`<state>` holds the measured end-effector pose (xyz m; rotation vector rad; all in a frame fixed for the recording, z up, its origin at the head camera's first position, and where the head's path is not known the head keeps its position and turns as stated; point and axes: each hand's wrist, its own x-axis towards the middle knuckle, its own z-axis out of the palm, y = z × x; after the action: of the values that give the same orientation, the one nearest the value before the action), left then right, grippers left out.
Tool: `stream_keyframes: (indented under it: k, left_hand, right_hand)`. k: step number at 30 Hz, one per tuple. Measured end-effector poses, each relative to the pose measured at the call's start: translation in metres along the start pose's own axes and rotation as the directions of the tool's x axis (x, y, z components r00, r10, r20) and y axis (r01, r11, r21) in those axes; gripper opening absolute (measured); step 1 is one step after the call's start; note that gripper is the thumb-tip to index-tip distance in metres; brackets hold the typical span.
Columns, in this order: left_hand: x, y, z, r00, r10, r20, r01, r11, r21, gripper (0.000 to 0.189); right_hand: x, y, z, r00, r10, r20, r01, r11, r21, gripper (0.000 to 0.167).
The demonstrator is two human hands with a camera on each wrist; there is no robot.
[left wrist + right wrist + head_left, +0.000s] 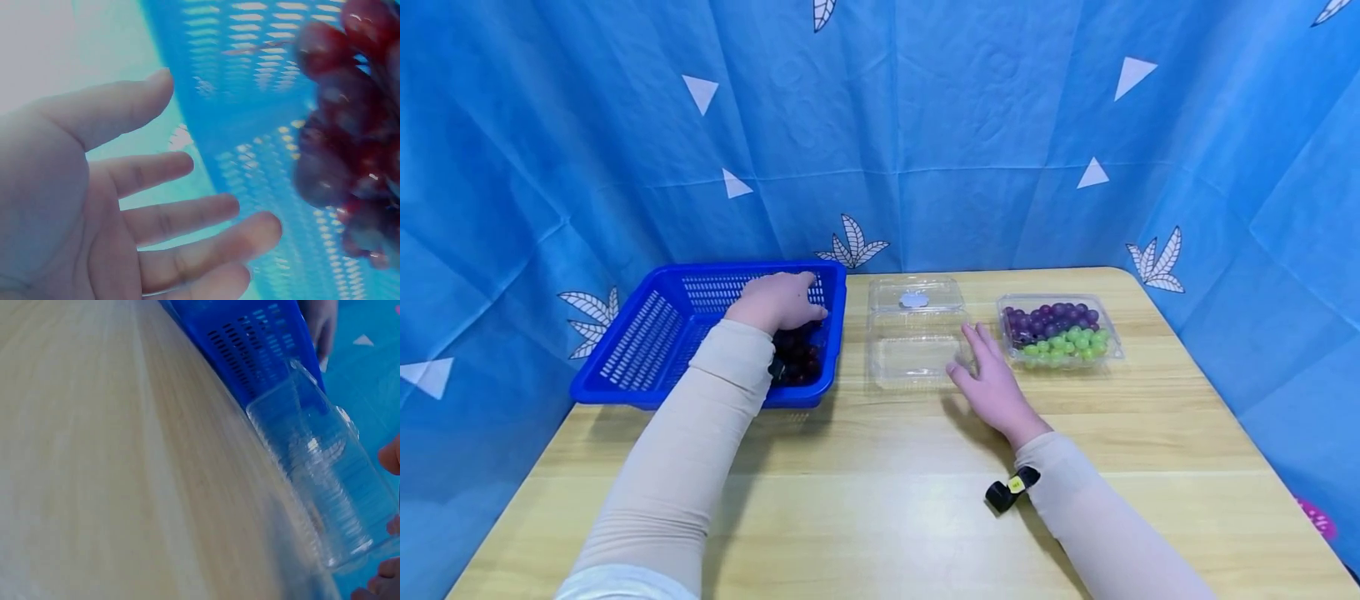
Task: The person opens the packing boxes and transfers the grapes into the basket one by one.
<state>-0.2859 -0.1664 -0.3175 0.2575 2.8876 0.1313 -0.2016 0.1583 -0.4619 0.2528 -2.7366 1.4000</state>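
My left hand [778, 300] hangs over the right end of a blue plastic basket [831, 375]. Dark red grapes [801, 362] lie in the basket beneath it. In the left wrist view the fingers are spread, and a gap separates them from the bunch of grapes [344, 144]. A clear plastic clamshell box [917, 358], its lid raised toward the back, stands to the basket's right. My right hand [992, 387] is at the right side of this box, fingers extended at its edge. Only some fingertips [390, 456] show at the border of the right wrist view.
Farther right is another clear box [1118, 346] holding purple grapes [1052, 317] and green grapes [1075, 342]. A blue curtain [970, 125] with white shapes surrounds the wooden table [880, 500]. Black straps with small devices [1003, 493] are on the wrists.
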Motion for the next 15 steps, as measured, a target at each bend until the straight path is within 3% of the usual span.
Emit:
stream_keyframes:
  k: [7, 15]
  left_hand:
    - [-0.013, 0.037, -0.012, 0.996, 0.071, -0.055, -0.066, 0.994, 0.090, 0.069]
    - [-0.026, 0.083, -0.015, 0.975, 0.200, -0.099, -0.181, 0.968, 0.171, 0.069]
  right_hand:
    - [-0.002, -0.012, -0.008, 0.995, -0.098, -0.027, 0.096, 0.992, -0.087, 0.075]
    - [0.005, -0.012, -0.050, 0.973, -0.173, -0.155, 0.164, 0.984, -0.073, 0.069]
